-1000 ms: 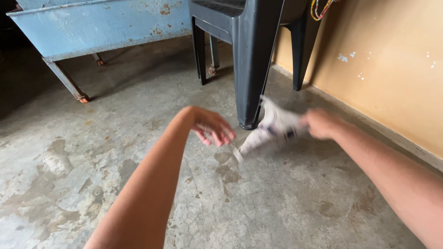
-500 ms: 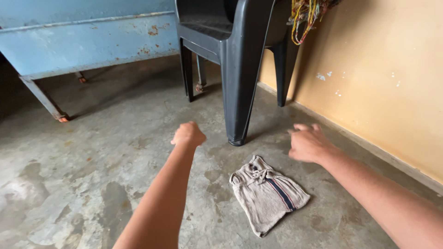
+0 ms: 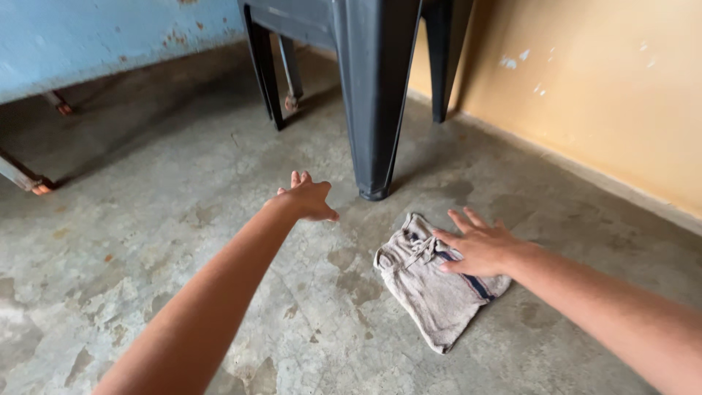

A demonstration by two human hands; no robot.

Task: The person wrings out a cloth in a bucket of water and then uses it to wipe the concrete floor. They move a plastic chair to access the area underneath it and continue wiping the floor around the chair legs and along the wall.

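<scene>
The right hand lies flat and open on the small folded grey cloth, fingers spread wide, gripping nothing. The left hand is open too and holds nothing; it hangs over the concrete floor at ten o'clock from the cloth. A moment ago the cloth was in the air. Now it rests on the floor, put down, at five o'clock from the black chair leg.

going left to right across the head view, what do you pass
blue metal cabinet → left hand → black chair leg → folded grey shorts → right hand, flat on the shorts → tan wall
</scene>
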